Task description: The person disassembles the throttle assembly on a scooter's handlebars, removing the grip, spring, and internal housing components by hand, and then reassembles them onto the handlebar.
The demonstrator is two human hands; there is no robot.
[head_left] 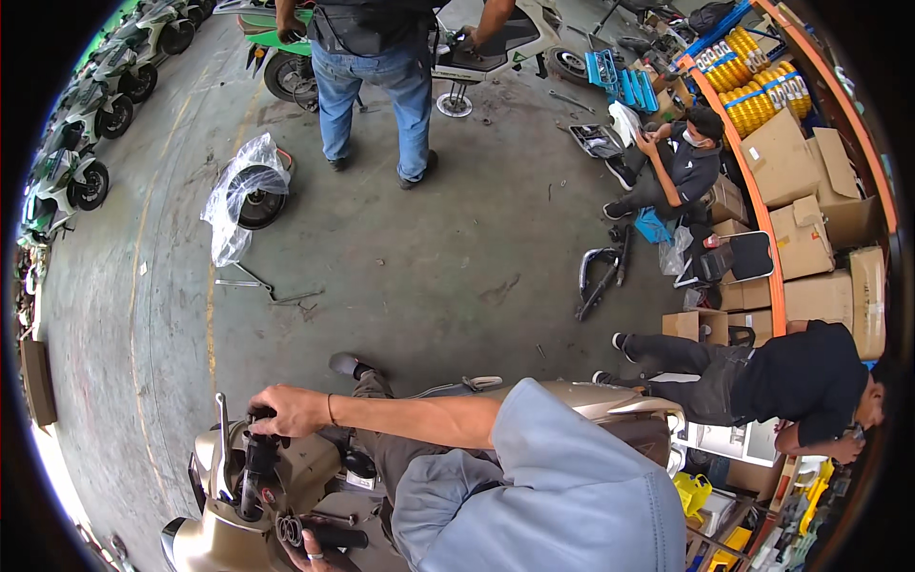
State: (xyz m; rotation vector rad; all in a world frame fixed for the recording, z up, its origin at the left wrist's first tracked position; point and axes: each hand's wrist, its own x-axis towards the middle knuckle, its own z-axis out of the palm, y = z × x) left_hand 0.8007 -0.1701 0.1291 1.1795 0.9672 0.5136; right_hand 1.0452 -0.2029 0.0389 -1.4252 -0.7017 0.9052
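We should hold the handlebar (pixel 257 467) steady with our curled right hand (pixel 291 410), though we can't tell if our left hand (pixel 310 551) grips.

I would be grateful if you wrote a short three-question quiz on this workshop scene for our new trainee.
1. Open question: what partly covers the loose wheel?
2. True or false: the standing person in blue jeans has their back to the camera.
3. Fill in the missing word: the wearer's right hand is on the black ____ of the scooter's handlebar.

Key:
1. Clear plastic.
2. True.
3. Grip.
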